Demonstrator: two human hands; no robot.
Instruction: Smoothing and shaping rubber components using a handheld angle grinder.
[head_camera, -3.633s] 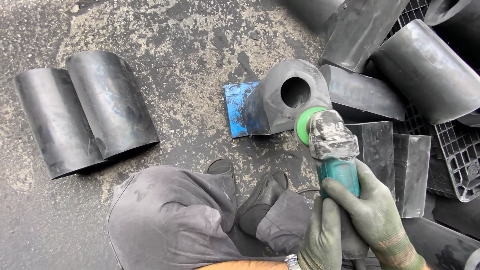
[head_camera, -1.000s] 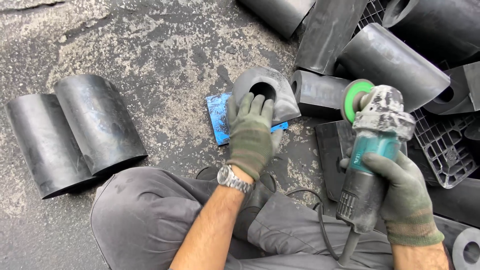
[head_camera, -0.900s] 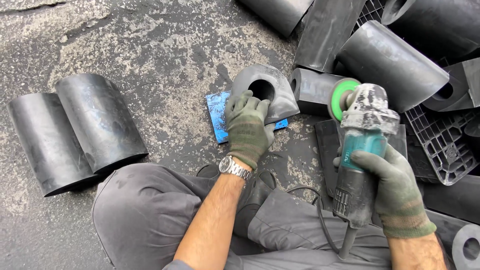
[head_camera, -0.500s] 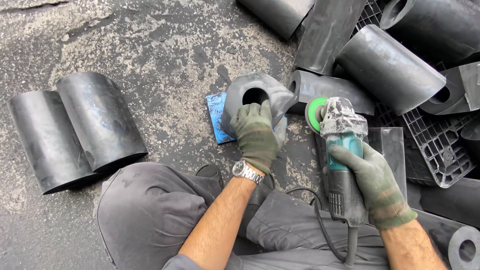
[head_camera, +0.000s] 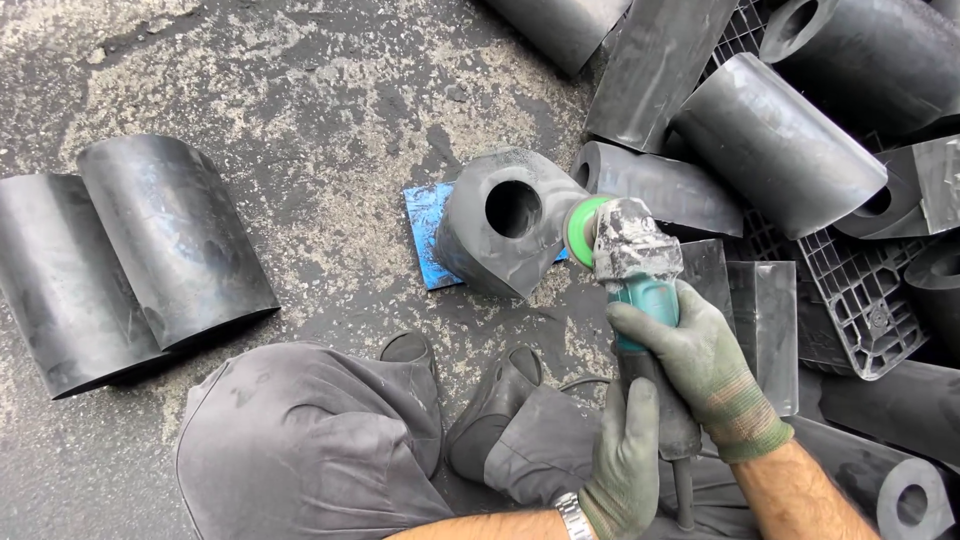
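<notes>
1. At the far left of the frame, two curved black half-shells (head_camera: 130, 255) lie side by side on the speckled asphalt ground (head_camera: 300, 90).
2. At the bottom, left of centre, my knees in grey trousers (head_camera: 310, 450) are bent, my dark shoes (head_camera: 480, 410) pointing up the frame.
3. In the centre, a black rubber block (head_camera: 495, 235) with a round hole stands on a blue mat (head_camera: 425, 235).
4. Just right of it, the green disc (head_camera: 578, 230) of my angle grinder (head_camera: 635, 270) touches the block's right edge.
5. My left hand (head_camera: 625, 465), in a green glove, is clenched round the grinder's lower handle, bottom centre-right.
6. My right hand (head_camera: 700, 365), also gloved, grips the teal body just above it.
7. The right side holds a pile of black rubber pieces (head_camera: 780, 150) and a black plastic crate (head_camera: 850, 300).
</notes>
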